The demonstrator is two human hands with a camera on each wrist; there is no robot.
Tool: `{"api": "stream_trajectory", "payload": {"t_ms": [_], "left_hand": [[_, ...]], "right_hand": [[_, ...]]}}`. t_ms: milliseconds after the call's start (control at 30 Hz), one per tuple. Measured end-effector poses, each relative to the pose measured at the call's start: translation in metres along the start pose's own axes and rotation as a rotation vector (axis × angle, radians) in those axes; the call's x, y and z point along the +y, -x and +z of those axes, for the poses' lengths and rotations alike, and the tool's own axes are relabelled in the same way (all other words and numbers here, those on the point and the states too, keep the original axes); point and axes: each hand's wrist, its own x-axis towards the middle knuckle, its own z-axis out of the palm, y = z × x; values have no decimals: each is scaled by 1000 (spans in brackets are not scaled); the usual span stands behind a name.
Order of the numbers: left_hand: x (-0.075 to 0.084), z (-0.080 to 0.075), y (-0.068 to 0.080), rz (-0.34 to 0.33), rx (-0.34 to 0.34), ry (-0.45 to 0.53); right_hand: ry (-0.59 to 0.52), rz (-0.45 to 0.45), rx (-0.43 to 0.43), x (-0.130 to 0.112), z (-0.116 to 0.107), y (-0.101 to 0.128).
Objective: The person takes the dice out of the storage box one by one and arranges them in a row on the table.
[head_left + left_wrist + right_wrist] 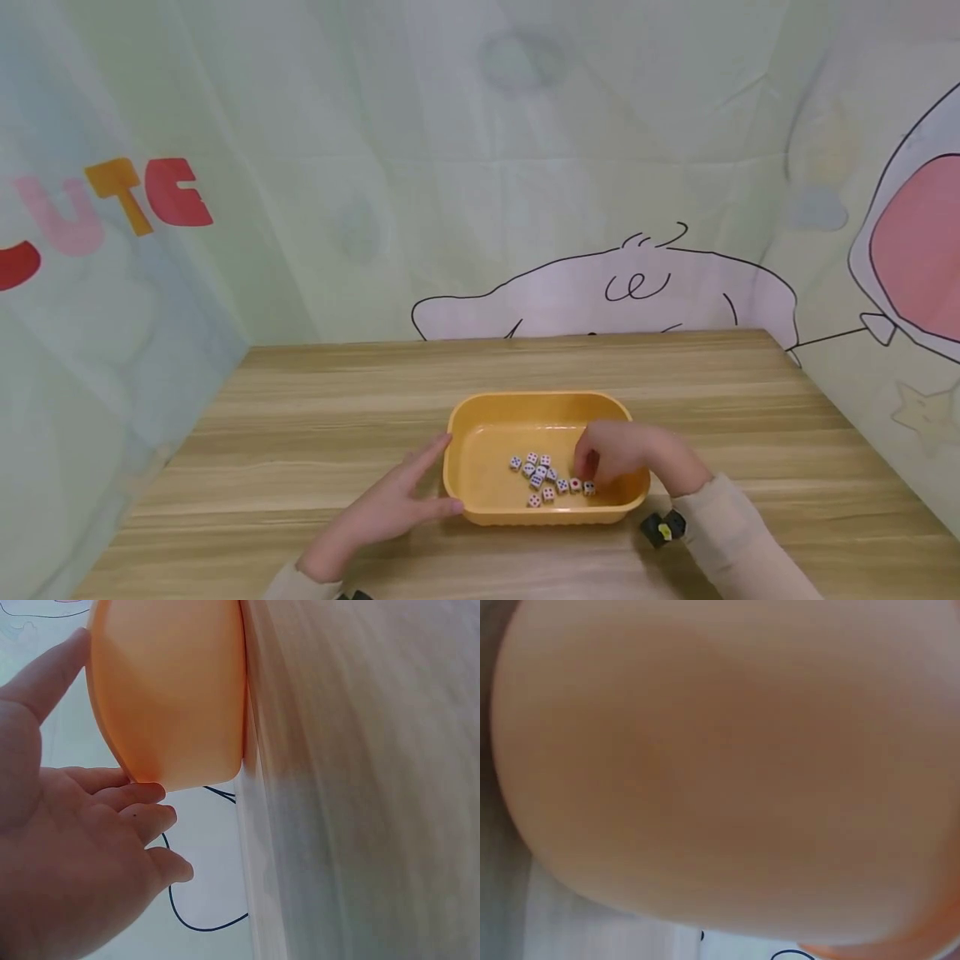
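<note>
lettering "UTE" (124, 193) | on backdrop (270, 108) | pips (575, 483) on dice (538, 479)

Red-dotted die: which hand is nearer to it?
Right. The right hand is inside the yellow tray, close by the red-dotted die; the left hand is farther off, at the tray's left end.

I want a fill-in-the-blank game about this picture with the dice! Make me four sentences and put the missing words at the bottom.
1. The person's ____ hand dips into the yellow tub.
2. The main body colour of the dice is ____.
3. The table has a pattern like ____ grain.
4. On the backdrop, the letter straight after the pink U is ____.

Missing words: right; white; wood; T.
</note>
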Motion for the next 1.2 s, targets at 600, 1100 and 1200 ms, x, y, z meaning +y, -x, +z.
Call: {"api": "stream_trajectory", "payload": {"t_ms": [600, 1100, 1200], "left_hand": [[1, 0, -1, -5, -2, -4], [-1, 2, -1, -10, 6, -4], [0, 2, -1, -30, 11, 0]], "right_hand": [[-19, -107, -22, 6, 7, -9], [-23, -205, 139, 13, -8, 4], [-34, -240, 186, 19, -19, 15]]}}
